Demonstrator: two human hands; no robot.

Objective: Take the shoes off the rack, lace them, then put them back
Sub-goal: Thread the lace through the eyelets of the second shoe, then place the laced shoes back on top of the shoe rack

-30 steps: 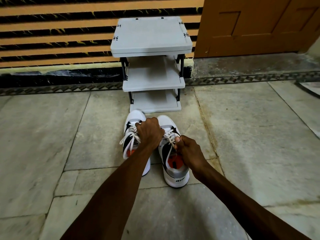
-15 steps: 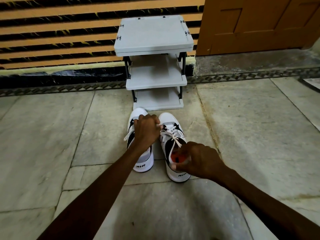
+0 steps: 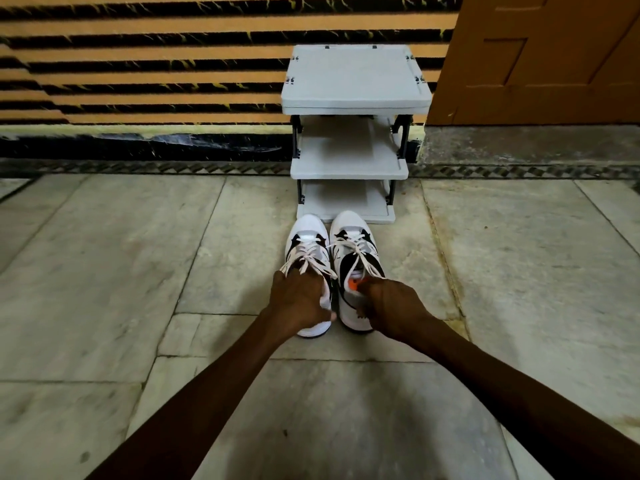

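Note:
Two white and black sneakers stand side by side on the stone floor, toes toward the rack. My left hand [image 3: 299, 301] grips the heel collar of the left shoe [image 3: 306, 242], whose white laces are tied over the tongue. My right hand [image 3: 394, 308] holds the collar of the right shoe [image 3: 353, 244], with an orange lining showing at its opening. Both heels are partly hidden by my hands. The grey three-tier shoe rack [image 3: 349, 168] stands just beyond the toes, its shelves bare.
A striped orange and black wall [image 3: 145, 67] runs behind the rack. A brown wooden door [image 3: 540, 57] stands at the back right above a raised stone threshold [image 3: 526, 143]. Stone floor slabs [image 3: 114, 265] spread to both sides.
My left hand slid from the laces back to the left shoe's heel collar. My right hand settled on the right shoe's collar. The view shifted, placing shoes and rack further right.

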